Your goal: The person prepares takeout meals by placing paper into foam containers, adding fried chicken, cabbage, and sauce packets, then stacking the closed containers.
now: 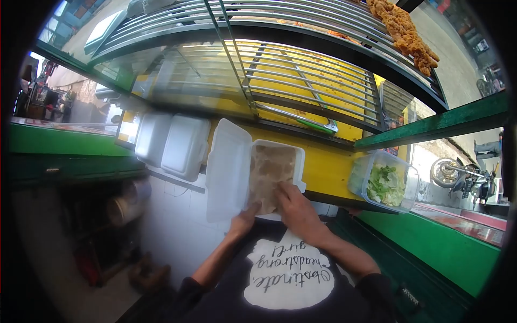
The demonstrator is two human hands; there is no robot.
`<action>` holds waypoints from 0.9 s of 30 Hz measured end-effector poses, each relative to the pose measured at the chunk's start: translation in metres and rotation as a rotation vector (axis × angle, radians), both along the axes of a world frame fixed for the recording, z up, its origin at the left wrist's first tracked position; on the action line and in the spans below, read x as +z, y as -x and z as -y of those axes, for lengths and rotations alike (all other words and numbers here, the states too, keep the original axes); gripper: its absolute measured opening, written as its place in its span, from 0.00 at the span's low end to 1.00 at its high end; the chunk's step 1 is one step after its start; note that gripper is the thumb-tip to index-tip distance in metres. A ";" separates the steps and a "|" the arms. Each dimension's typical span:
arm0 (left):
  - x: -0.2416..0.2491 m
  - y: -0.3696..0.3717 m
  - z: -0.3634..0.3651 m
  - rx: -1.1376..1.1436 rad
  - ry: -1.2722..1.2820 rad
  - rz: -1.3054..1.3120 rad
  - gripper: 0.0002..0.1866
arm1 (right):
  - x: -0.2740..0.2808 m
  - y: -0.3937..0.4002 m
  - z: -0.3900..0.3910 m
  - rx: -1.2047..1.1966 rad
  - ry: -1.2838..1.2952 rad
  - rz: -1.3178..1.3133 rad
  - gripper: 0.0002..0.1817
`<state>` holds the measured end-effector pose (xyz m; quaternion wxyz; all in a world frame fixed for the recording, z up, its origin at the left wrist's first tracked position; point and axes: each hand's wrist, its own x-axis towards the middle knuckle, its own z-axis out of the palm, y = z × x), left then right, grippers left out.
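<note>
An open white foam takeaway box (230, 161) is in front of my body, its lid folded out to the left. Brown food paper (272, 161) lines its base and looks creased and uneven. My left hand (246, 218) is at the near left corner of the base, with its thumb and fingers closed on the paper's edge. Over the near right part of the liner, my right hand (296, 211) has its curled fingers on the paper, gripping it. The fingertips of both hands are partly hidden.
Closed foam boxes (186, 146) stand at the left. A clear tub of lettuce (386, 184) is on the right. Tongs with green grips (318, 126) lie beyond the box, below a metal rack (323, 102). Fried chicken (404, 35) rests on the upper rack.
</note>
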<state>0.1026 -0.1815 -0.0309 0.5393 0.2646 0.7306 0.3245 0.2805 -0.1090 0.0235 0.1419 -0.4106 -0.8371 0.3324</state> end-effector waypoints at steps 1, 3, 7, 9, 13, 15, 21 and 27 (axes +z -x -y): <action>-0.006 0.003 0.001 0.006 -0.008 0.003 0.30 | -0.001 0.001 -0.005 0.006 -0.008 0.003 0.23; -0.010 0.012 0.003 0.102 0.059 0.087 0.26 | -0.001 0.003 -0.015 -0.021 0.001 -0.197 0.19; -0.017 0.026 0.011 0.109 0.013 0.060 0.26 | 0.015 0.004 -0.059 -0.189 -0.196 -0.156 0.19; -0.033 0.030 0.017 0.184 -0.018 0.115 0.25 | 0.001 0.002 -0.090 -0.332 -0.282 -0.009 0.27; -0.039 0.034 0.022 0.241 -0.136 0.135 0.25 | -0.036 0.002 -0.147 -0.537 -0.435 0.407 0.45; -0.034 0.038 0.022 0.261 -0.153 0.198 0.25 | -0.042 0.004 -0.163 -0.545 -0.426 0.417 0.48; -0.036 0.054 0.021 0.254 -0.150 0.250 0.24 | -0.042 0.003 -0.176 -0.547 -0.451 0.402 0.48; -0.010 0.067 0.001 0.125 -0.141 0.164 0.24 | -0.012 0.003 -0.145 -0.523 -0.167 0.538 0.26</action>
